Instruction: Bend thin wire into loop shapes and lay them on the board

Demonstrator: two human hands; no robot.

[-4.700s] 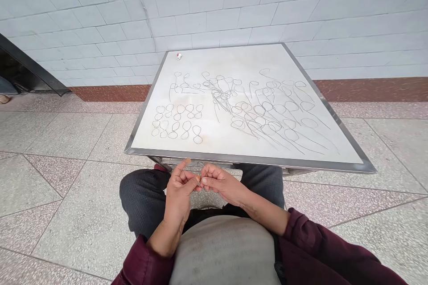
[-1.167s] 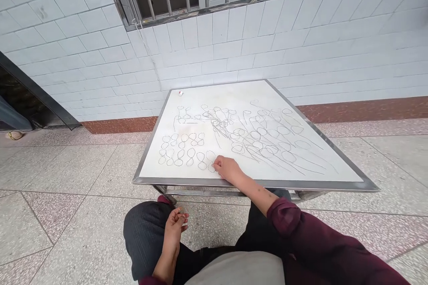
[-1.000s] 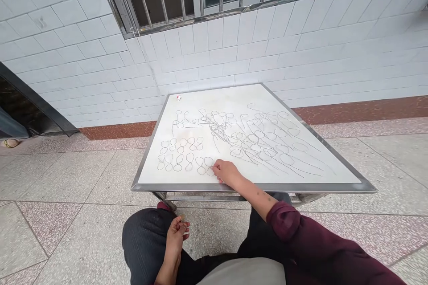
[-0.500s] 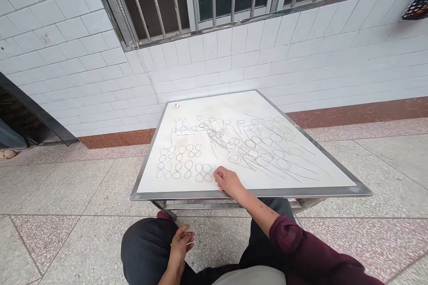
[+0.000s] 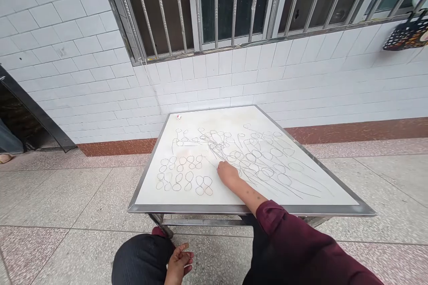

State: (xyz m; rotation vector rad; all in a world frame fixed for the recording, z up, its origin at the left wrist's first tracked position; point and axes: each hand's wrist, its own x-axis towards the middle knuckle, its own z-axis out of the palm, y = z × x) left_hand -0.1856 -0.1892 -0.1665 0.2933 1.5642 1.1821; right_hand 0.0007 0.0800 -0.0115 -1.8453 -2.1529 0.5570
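On the white tabletop (image 5: 214, 118) lie many thin dark wire pieces with looped ends (image 5: 264, 171), spread over the middle and right. Several small figure-eight wire shapes (image 5: 189, 181) stand in rows at the front left. My right hand (image 5: 228, 173) rests on the table between these rows and the loose wires, fingers bent together beside the wire tangle; whether a wire is between the fingertips is hidden. Below the table's front edge, my left hand (image 5: 180, 262) is beside my knee with its fingers apart and nothing in them.
A small red and white object (image 5: 179, 117) sits at the table's back left corner. A metal frame (image 5: 234, 209) edges the table. Behind it are a tiled wall (image 5: 187, 84) and a barred window (image 5: 227, 4). A patterned bag (image 5: 406, 35) hangs at the right.
My right hand has moved away from the front edge, from beside the figure-eight shapes to the loose wires. My left hand stays low, fingers apart. The view has tilted up slightly.
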